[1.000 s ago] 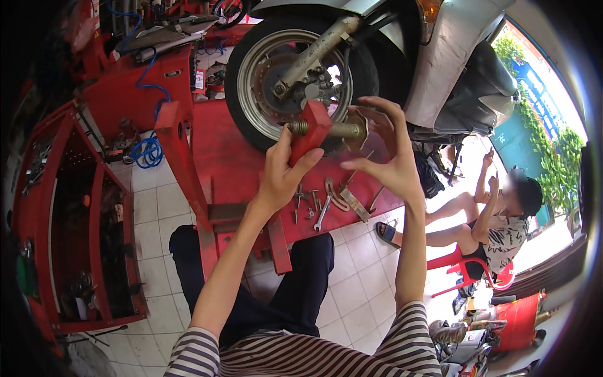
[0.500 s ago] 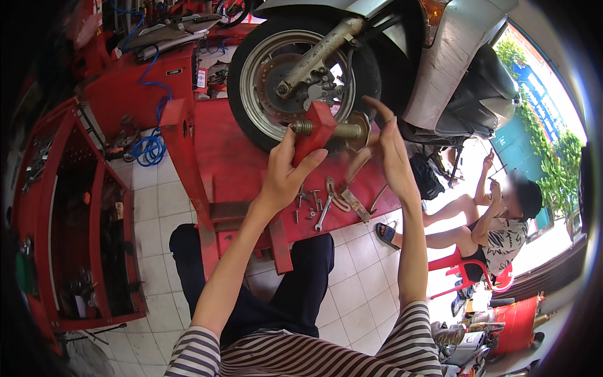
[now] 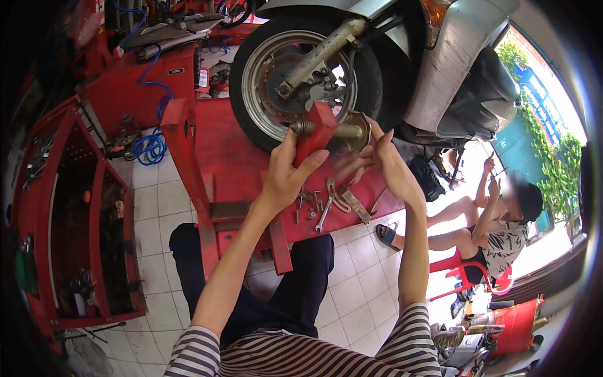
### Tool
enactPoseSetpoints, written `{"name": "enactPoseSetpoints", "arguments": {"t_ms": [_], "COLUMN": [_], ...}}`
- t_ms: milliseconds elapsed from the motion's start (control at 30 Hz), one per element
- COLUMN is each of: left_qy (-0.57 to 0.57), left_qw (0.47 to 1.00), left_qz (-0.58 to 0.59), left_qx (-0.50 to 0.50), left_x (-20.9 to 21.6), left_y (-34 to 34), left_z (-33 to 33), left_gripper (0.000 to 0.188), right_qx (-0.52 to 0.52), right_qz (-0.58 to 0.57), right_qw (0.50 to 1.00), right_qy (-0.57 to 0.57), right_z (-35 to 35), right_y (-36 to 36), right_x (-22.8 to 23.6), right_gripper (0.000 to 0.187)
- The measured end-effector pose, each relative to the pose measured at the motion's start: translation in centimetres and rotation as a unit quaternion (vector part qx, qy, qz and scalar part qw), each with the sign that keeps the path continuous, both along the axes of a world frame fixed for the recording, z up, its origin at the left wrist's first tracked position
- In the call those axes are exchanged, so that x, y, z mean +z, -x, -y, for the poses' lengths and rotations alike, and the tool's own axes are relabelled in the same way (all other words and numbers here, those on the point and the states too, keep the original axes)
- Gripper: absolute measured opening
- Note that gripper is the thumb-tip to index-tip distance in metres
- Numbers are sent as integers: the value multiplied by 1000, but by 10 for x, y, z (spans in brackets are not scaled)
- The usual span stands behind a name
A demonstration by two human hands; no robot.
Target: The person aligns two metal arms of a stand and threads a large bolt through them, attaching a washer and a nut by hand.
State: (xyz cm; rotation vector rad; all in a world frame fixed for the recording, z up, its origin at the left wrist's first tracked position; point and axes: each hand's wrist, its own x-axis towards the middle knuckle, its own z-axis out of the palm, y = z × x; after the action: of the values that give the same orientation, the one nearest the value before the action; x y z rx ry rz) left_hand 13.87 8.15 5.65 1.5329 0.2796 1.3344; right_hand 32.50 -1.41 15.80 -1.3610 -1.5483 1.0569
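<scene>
My left hand [image 3: 286,169] is closed round a red steel clamp block [image 3: 317,135] in front of the scooter's front wheel [image 3: 256,103]. A threaded metal screw [image 3: 304,127] passes through this block. On its right end is a curved metal plate [image 3: 361,131]. My right hand [image 3: 392,164] is at that plate, its fingers apart and partly smeared by motion; whether they touch the plate is hard to tell. Below, a wrench [image 3: 324,213], a slotted curved bracket [image 3: 338,196] and several bolts [image 3: 304,196] lie on the red lift platform [image 3: 229,141].
A red upright [image 3: 188,163] stands left of my hands. Further left is a red tool cabinet [image 3: 91,251], with a coiled blue hose [image 3: 149,149] behind it. To the right, another person [image 3: 502,220] sits on a red chair [image 3: 461,267]. White tiles [image 3: 342,264] cover the floor.
My right hand has turned and come lower at the metal plate, its fingers sweeping down. My left hand keeps its hold on the red clamp block.
</scene>
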Motion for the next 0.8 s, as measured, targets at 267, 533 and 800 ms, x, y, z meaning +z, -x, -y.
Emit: {"name": "enactPoseSetpoints", "arguments": {"t_ms": [267, 533, 800], "left_qy": [19, -8, -4], "left_qw": [1000, 1000, 1000], "left_qz": [-20, 20, 18], "left_qx": [-6, 8, 11], "left_x": [-2, -2, -1], "left_y": [2, -5, -4], "left_z": [-1, 1, 1], "left_gripper": [49, 49, 50], "right_qx": [-59, -46, -28], "right_qz": [137, 173, 103], "right_qw": [966, 922, 969], "right_qy": [-212, -344, -224], "right_z": [-2, -8, -2], "right_y": [12, 17, 10], "right_x": [0, -14, -13], "right_gripper": [68, 68, 79]}}
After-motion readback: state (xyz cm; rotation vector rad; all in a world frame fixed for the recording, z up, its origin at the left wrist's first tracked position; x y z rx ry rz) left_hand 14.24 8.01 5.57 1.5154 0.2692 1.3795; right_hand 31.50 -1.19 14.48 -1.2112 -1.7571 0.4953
